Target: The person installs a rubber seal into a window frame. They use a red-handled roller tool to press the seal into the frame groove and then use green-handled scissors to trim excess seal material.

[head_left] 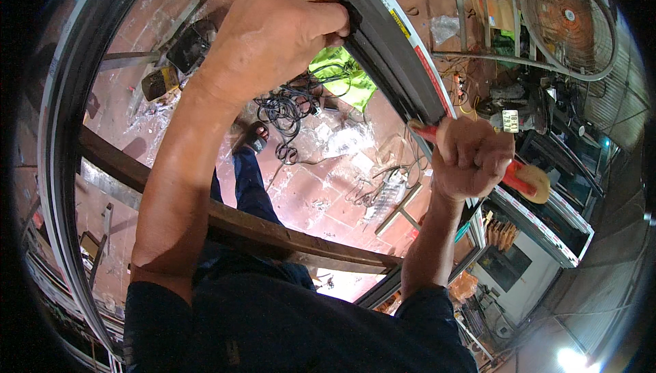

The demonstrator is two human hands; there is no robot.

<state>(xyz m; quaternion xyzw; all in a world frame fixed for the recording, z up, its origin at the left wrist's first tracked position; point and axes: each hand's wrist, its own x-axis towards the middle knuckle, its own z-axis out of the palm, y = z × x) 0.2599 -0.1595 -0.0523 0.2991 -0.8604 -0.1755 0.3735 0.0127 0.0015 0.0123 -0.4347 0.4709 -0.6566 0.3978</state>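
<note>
Knuckles up, the left hand (280, 24) is high in view, its fingers bent in against a long, dark grey metal profile with a pale outer edge (383, 38); whether those fingers pinch anything small, I cannot tell. And over to the right hand (471, 157), closed in a firm fist around a red tool with a rounded, yellowish end (526, 180)! That tool slants across the lower stretch of the profile, the yellowish end out to the right, the narrower end poking out on the left, over the dark metal; contact there is too close to call. So, 2 hands, well apart, both up at the same length of metal, which carries 1 yellow label (400, 24) and 1 red label (430, 67).

Below the left forearm, a brown, straight-edged beam (301, 240) runs across in front of the person's dark shirt (301, 318). Down on the reddish tiled floor (328, 219), look at that tangle of black cable (280, 116), with a bright yellow-green cloth (352, 86) just beside it and a sandalled foot (260, 137) near its left side. Upper right, a large round caged fan (567, 14) stands beyond the profile.
</note>
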